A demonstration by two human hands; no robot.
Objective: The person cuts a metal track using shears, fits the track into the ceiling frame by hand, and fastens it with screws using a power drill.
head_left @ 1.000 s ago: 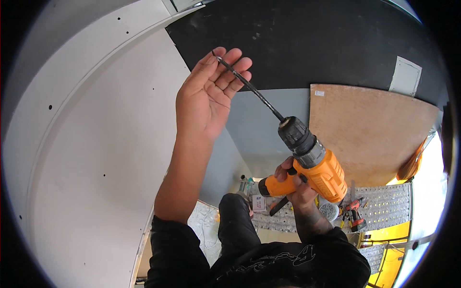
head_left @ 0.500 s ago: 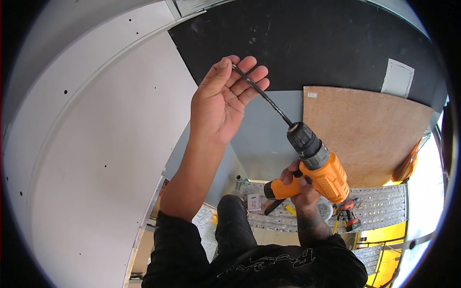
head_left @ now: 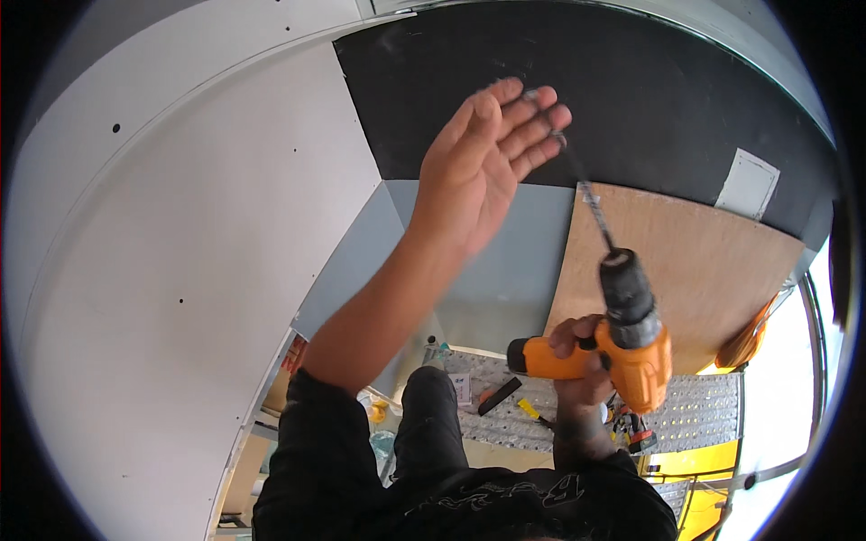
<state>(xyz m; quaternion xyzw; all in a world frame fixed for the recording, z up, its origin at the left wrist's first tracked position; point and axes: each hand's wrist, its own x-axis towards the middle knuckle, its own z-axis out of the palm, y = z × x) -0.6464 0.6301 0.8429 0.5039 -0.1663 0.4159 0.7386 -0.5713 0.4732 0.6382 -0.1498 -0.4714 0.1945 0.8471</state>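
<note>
My right hand (head_left: 585, 374) is wrapped around the handle of an orange cordless drill (head_left: 642, 365) with a black chuck. From the chuck a long, thin dark bit (head_left: 595, 209) points up and slightly left. My left hand (head_left: 483, 158) is raised beside the bit's upper end, palm showing and fingers stretched out. The bit's upper end is blurred by the fingertips, and whether they touch it I cannot tell. Behind the fingers is a black panel (head_left: 649, 99).
A plywood board (head_left: 649, 225) leans behind the drill; a large white panel (head_left: 207, 234) fills the left. Below lies a studded metal platform (head_left: 704, 401) with a red power tool (head_left: 640, 440), a dark bar (head_left: 499, 397), a yellow-handled tool (head_left: 529, 408) and a small white box (head_left: 460, 388).
My left hand has moved right and up, its thumb and fingers no longer around the bit's end. The drill has shifted right and down, its bit standing steeper.
</note>
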